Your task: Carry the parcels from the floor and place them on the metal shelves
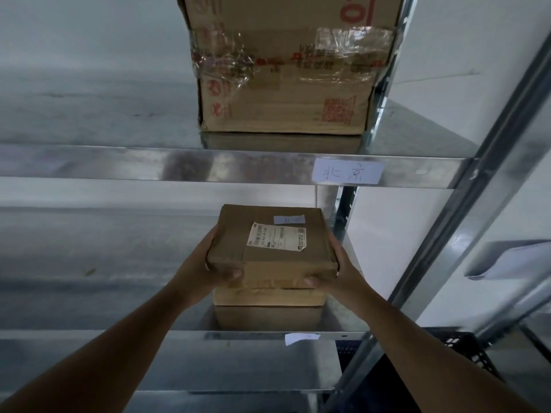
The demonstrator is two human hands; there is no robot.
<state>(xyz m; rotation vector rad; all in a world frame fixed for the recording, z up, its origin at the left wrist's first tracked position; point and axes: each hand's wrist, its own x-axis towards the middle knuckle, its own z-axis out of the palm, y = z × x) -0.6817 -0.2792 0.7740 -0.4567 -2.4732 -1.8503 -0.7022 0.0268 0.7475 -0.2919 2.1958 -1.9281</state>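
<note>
A flat brown cardboard parcel (272, 242) with a white shipping label on top is held between both my hands over the middle metal shelf (104, 293). My left hand (208, 263) grips its left side, thumb on the front edge. My right hand (340, 272) grips its right side in the same way. The parcel sits on or just above another brown parcel (268, 296) that lies on the shelf near the right end; I cannot tell if they touch.
A large taped cardboard box (286, 64) stands on the upper shelf (89, 165), whose front rail carries a handwritten paper label (347, 172). A metal upright (465, 222) runs diagonally at right. A dark plastic crate (465, 350) sits low right. The lower rail bears a small paper tag (301, 338).
</note>
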